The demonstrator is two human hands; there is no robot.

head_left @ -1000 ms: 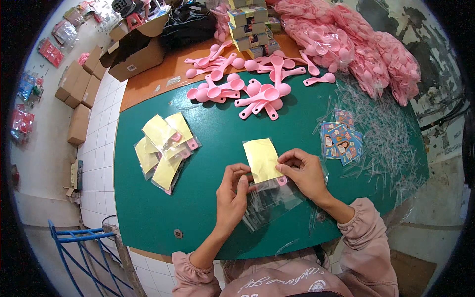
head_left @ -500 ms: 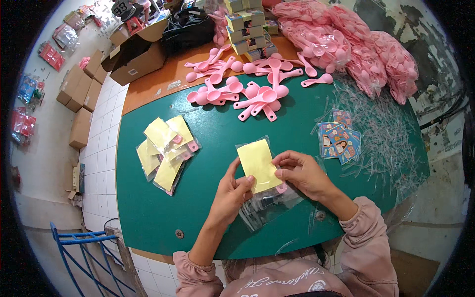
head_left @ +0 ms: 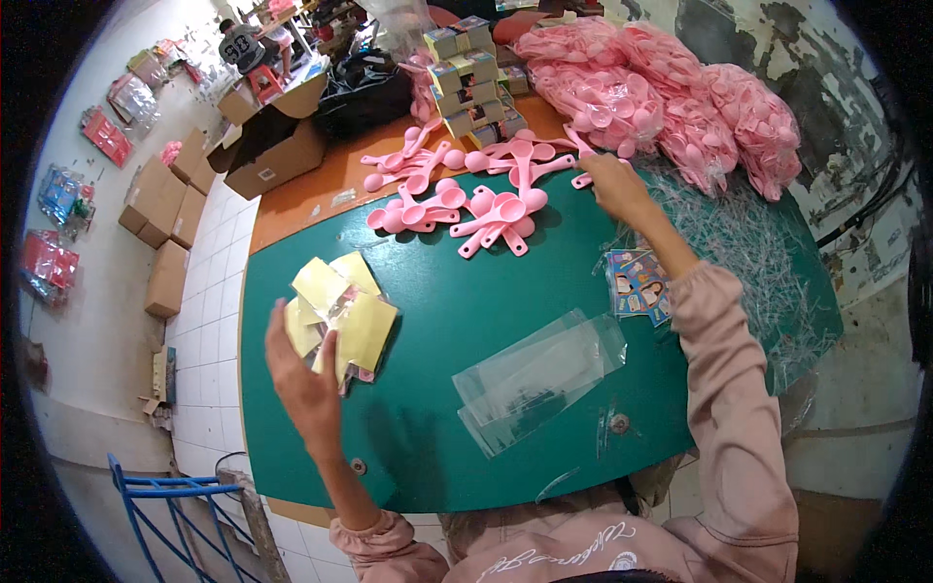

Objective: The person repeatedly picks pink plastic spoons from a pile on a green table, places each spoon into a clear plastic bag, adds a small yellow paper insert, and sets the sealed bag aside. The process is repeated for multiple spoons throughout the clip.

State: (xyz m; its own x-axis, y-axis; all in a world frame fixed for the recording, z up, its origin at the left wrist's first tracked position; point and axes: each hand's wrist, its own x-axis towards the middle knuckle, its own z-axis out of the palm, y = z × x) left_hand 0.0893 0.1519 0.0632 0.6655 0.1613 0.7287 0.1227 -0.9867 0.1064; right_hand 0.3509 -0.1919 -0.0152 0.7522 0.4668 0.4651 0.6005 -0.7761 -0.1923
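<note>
My left hand [head_left: 306, 379] sits open beside the yellow packets [head_left: 340, 316]; my right hand [head_left: 610, 185], grip unclear, should pinch one pink spoon [head_left: 583, 180] at twelve o'clock.

the right hand [head_left: 614, 187] reaches among the pink spoons [head_left: 486, 209], and its fingertips are hidden behind its own back, so whether it grips one cannot be told. the left hand [head_left: 303, 374] covers the near edge of the yellow packets [head_left: 352, 325]. the small cards [head_left: 637, 284] are partly under the sleeve, their pictures too small to make out. the worktop [head_left: 437, 291] near edge is cut off by the person's body.
</note>
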